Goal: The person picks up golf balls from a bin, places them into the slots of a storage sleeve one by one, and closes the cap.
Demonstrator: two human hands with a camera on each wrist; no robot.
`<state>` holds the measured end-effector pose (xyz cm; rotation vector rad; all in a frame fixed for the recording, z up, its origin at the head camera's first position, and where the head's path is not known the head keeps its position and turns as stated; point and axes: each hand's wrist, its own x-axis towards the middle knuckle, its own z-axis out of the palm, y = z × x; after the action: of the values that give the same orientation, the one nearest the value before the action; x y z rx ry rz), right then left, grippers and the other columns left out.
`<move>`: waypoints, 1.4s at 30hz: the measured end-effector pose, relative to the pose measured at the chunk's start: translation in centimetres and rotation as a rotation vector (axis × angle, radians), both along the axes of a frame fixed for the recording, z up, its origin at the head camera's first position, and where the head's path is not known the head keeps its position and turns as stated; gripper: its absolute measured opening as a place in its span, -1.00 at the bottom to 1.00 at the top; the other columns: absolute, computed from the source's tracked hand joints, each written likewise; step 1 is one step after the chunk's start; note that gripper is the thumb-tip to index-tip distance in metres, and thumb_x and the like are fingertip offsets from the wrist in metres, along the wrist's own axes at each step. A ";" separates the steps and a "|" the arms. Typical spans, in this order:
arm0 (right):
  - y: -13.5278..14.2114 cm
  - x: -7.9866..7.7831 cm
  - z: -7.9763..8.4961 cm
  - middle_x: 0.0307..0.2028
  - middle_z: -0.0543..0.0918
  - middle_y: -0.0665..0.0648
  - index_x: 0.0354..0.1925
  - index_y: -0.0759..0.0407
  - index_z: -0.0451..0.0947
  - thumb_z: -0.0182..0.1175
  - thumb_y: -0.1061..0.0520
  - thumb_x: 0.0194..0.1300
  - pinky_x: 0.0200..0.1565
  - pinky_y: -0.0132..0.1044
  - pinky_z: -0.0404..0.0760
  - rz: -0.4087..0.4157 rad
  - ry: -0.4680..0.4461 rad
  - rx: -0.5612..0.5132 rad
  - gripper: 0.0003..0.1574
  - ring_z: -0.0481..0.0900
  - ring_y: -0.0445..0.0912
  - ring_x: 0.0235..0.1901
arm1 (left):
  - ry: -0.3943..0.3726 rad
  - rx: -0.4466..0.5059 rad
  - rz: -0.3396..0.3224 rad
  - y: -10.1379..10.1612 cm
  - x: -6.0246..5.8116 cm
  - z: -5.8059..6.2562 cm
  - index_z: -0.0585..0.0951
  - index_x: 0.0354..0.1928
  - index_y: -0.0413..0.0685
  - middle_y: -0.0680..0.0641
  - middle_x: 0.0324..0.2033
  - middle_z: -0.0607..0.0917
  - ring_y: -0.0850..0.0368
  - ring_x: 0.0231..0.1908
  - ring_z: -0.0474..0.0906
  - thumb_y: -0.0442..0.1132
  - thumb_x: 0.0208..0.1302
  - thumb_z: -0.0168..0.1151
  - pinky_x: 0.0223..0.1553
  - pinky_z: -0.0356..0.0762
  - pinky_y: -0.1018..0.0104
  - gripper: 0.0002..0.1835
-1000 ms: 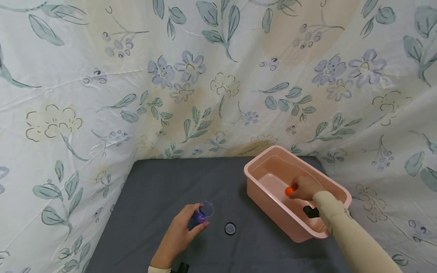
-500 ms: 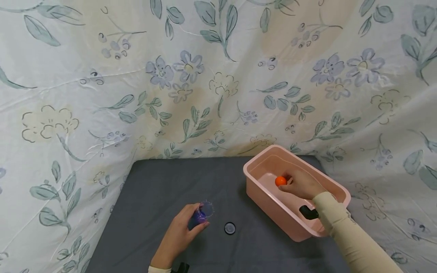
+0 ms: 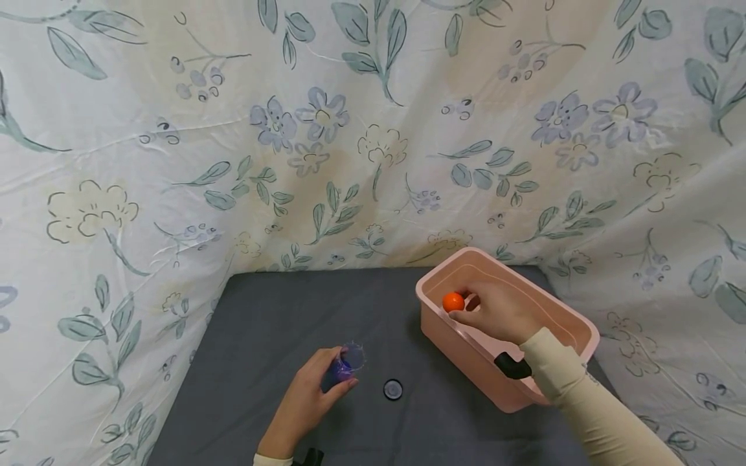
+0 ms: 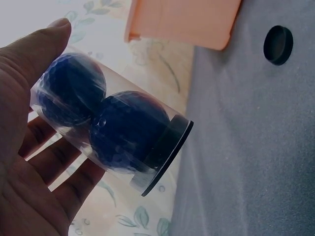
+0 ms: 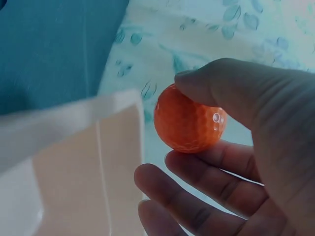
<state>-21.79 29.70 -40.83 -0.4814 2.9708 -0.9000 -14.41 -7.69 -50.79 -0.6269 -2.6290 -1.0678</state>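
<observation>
In the head view my left hand (image 3: 305, 396) grips a clear plastic tube (image 3: 345, 364) between thumb and fingers. The left wrist view shows blue golf balls (image 4: 129, 130) stacked in this tube, with a black cap (image 4: 170, 152) closing its lower end. My right hand (image 3: 495, 314) pinches an orange golf ball (image 3: 453, 302) near the left rim of a pink plastic bin (image 3: 463, 356). From the right wrist, the golf ball (image 5: 189, 120) sits between thumb and fingertips, beside the bin wall (image 5: 120, 162). A loose black cap (image 3: 393, 389) lies between tube and bin.
A dark grey cloth covers the table (image 3: 280, 310). Behind and to both sides hangs a floral curtain (image 3: 373, 162). The bin stands at the right, slanted, with its tall walls next to my right forearm (image 3: 588, 395).
My right hand has lifted the orange golf ball from low inside the bin and moved it left, up to the rim. The left hand and tube have stayed still.
</observation>
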 end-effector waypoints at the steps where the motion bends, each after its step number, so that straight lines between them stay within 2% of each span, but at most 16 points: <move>1: -0.3 0.1 0.1 -0.29 0.63 -0.13 -0.17 -0.12 0.58 0.43 -0.06 0.11 -0.31 -0.32 0.58 0.010 0.008 -0.006 -0.69 0.57 -0.15 -0.33 | -0.001 0.001 0.001 0.0 0.0 0.0 0.49 0.18 0.25 0.28 0.01 0.56 0.45 -0.05 0.51 0.19 0.15 0.32 0.00 0.62 0.25 -0.44; 7: -2.2 0.7 0.7 -0.26 0.63 -0.16 -0.15 -0.15 0.59 0.44 -0.07 0.11 -0.29 -0.34 0.62 0.080 0.030 -0.049 -0.67 0.58 -0.18 -0.30 | -0.017 0.014 -0.007 0.0 0.1 0.0 0.48 0.19 0.28 0.30 0.03 0.54 0.45 -0.05 0.51 0.18 0.16 0.31 -0.02 0.62 0.27 -0.44; 15: -4.2 1.7 1.7 -0.26 0.64 -0.18 -0.11 -0.16 0.59 0.38 -0.29 0.08 -0.26 -0.36 0.62 0.127 0.041 -0.074 -0.54 0.59 -0.25 -0.31 | -0.032 0.020 -0.011 -0.1 0.2 0.1 0.49 0.20 0.23 0.30 0.04 0.54 0.45 -0.04 0.51 0.18 0.16 0.31 0.00 0.62 0.26 -0.43; 20: -5.7 2.3 2.0 -0.25 0.64 -0.16 -0.12 -0.13 0.59 0.42 -0.16 0.10 -0.24 -0.34 0.64 0.162 0.054 -0.120 -0.61 0.61 -0.24 -0.30 | -0.028 0.022 -0.015 -0.2 0.2 0.1 0.48 0.21 0.26 0.30 0.05 0.54 0.44 -0.03 0.51 0.18 0.17 0.30 -0.01 0.62 0.26 -0.44; 25: -7.0 2.7 2.1 -0.20 0.64 -0.16 -0.06 -0.15 0.59 0.43 -0.08 0.11 -0.22 -0.27 0.66 0.176 0.034 -0.209 -0.59 0.64 -0.17 -0.24 | -0.021 0.020 -0.014 -0.3 0.2 0.1 0.48 0.21 0.24 0.30 0.05 0.54 0.43 -0.02 0.51 0.18 0.17 0.30 -0.02 0.62 0.26 -0.43; 31: -8.3 3.1 2.0 -0.18 0.65 -0.21 -0.02 -0.21 0.58 0.41 -0.16 0.12 -0.22 -0.33 0.65 0.199 0.029 -0.263 -0.56 0.65 -0.18 -0.23 | -0.018 0.019 -0.015 -0.3 0.3 0.1 0.47 0.21 0.26 0.29 0.04 0.54 0.44 -0.05 0.51 0.21 0.17 0.28 -0.02 0.63 0.27 -0.42; 36: -9.5 3.5 1.6 -0.16 0.65 -0.22 0.00 -0.24 0.57 0.41 -0.19 0.10 -0.20 -0.26 0.68 0.208 0.003 -0.330 -0.53 0.65 -0.18 -0.21 | -0.028 0.013 -0.011 -0.3 0.3 0.1 0.44 0.22 0.33 0.29 0.03 0.54 0.45 -0.06 0.51 0.25 0.17 0.24 -0.01 0.63 0.28 -0.42; 42: -10.9 4.0 0.6 -0.09 0.65 -0.15 0.03 -0.18 0.56 0.41 -0.14 0.12 -0.19 -0.19 0.69 0.238 0.012 -0.419 -0.51 0.65 -0.16 -0.17 | -0.040 0.010 -0.014 -0.3 0.4 0.3 0.46 0.23 0.22 0.26 0.03 0.55 0.44 -0.07 0.51 0.25 0.18 0.23 -0.02 0.63 0.28 -0.40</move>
<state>-17.78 18.85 -40.25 -0.8248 2.6484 -1.4908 -13.99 -7.99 -50.50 -0.6292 -2.6556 -1.1076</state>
